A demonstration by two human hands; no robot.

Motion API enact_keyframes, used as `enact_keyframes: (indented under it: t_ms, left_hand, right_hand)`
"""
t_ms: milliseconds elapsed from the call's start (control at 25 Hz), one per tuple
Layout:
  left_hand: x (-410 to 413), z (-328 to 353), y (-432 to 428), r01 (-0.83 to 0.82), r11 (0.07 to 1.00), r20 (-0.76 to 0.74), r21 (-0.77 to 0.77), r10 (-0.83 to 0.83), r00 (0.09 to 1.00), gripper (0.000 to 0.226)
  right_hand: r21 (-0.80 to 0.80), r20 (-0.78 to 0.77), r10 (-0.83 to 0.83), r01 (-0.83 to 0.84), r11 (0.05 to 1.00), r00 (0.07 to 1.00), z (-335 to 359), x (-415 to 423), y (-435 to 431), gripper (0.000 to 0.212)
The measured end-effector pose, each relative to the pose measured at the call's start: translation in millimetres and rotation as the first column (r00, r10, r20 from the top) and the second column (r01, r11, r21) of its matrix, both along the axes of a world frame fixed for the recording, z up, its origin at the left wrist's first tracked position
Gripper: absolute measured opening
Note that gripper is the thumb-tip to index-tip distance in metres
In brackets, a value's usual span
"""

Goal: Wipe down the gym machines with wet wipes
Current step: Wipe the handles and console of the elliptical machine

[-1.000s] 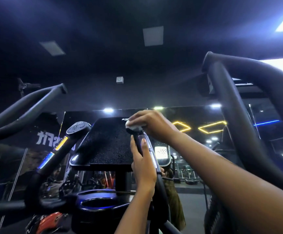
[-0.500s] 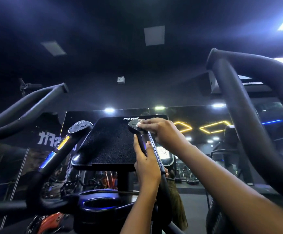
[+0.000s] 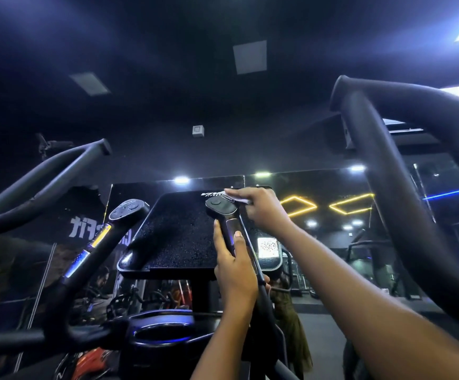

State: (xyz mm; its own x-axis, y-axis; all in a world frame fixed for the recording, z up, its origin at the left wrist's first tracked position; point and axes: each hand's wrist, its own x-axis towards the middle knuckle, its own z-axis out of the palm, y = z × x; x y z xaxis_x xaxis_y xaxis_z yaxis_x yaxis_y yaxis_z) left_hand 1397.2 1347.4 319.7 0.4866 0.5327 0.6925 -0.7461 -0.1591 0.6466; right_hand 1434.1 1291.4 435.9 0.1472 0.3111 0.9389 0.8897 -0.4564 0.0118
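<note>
Cardio machine, seen from the user's position. Left hand point(image 3: 236, 267): wrapping around the stem of the right inner handle point(image 3: 232, 231), thumb lying up its near side, fingers curling around it. Right hand point(image 3: 262, 211): pinching a white wet wipe point(image 3: 240, 199) in curled fingers and holding it at the far edge of the handle's button cap point(image 3: 220, 207), up by the top of the console panel point(image 3: 176, 234). Console panel: black, speckled, tilting toward the viewer, sitting between the two inner handles. Left inner handle point(image 3: 105, 242): standing free of both hands, showing a yellow strip and a blue strip. Outer swing bars point(image 3: 387, 204): curving up at either side. Mirror wall point(image 3: 324, 231): reflecting yellow diamond-shaped lights behind the machine.
</note>
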Motion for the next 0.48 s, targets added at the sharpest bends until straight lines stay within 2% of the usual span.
enact_keyframes:
  t_ms: [80,160,360,480]
  left_hand:
    - [-5,2,0,-0.017,1.0,0.0,0.0,0.017,1.0,0.05]
    - [-12,5,0,-0.042,0.999,-0.009,0.012,0.042,0.999,0.052]
    - [-13,5,3,-0.026,1.0,0.018,-0.007,0.026,0.999,0.048]
    - [-14,5,-1,0.0,0.999,0.037,-0.041,0.002,0.999,0.046]
  right_hand:
    - [0.163,-0.053,0.124,-0.114,0.98,0.991,-27,-5,-2,0.05]
    - [0.246,-0.036,0.212,-0.197,0.949,0.977,-50,-12,-4,0.048]
    - [0.203,0.013,0.291,-0.288,0.936,0.957,-96,-40,-19,0.035]
    - [0.173,-0.015,0.308,-0.301,0.938,0.951,-94,-50,-34,0.029]
